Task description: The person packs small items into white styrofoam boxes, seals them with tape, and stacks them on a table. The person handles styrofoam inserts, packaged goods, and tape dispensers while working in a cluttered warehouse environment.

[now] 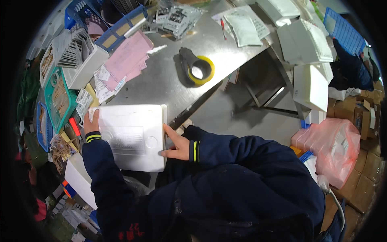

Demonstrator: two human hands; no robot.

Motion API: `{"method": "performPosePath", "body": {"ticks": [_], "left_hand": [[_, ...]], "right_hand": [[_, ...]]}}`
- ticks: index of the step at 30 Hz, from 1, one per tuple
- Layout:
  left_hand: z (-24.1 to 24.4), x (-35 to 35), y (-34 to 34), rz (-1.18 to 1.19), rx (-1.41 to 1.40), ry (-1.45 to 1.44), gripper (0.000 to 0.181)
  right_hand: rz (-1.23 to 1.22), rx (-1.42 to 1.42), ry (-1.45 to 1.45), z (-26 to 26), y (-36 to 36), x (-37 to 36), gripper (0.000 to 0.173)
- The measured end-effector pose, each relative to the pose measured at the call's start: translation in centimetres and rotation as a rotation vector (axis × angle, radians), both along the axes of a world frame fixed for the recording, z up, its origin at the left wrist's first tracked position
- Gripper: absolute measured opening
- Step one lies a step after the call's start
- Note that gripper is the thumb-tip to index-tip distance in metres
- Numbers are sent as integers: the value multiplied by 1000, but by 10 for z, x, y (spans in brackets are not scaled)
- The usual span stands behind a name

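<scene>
A white foam box (130,133) with raised lettering and a closed lid lies before me at the front edge of the metal table (145,84). My left hand (91,122) holds its left end, with the thumb on the top face. At the opposite end, my right hand (178,146) presses against the side with thumb and fingers spread along the edge. The undersides of both hands' grip are hidden. Beyond the box, a roll of tape in a black-handled dispenser (198,68) rests on the table.
Pink paper slips (128,59) and a white box of cards (86,69) lie left, near a teal basket (60,99) and a red marker (74,126). A white pouch (243,28) lies at the back. Stacked foam boxes (310,87) and a pink plastic bag (332,148) stand right.
</scene>
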State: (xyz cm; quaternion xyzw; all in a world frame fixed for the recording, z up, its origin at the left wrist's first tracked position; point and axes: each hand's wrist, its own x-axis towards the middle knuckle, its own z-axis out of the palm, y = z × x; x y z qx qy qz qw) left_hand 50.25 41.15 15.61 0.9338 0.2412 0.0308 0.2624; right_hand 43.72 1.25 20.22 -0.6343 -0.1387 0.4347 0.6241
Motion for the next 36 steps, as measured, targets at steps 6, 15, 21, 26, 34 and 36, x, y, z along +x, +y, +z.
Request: {"method": "performPosePath", "body": {"ticks": [6,15,21,26,34,36], "left_hand": [[-8,-16,9,23,10,-154,53],[43,-158,-81,102,-10,-626,14],[2,-304,-122,119,-309,-595,13],[-57,-421,-112,231,-610,-160,14],[-157,-535,-130,696,-701,-67,13],[-184,-545,-149,768,-674,-123,16]], "right_hand": [[-160,7,-49,-70,-12,-30,34],[300,-280,17,-124,4,-78,16],[578,-369,-94,-158,64,-138,20],[657,-532,-424,-197,152,-188,27],[484,-499,-535,-319,289,-209,26],[527,-393,-643,-348,327,-207,22]]}}
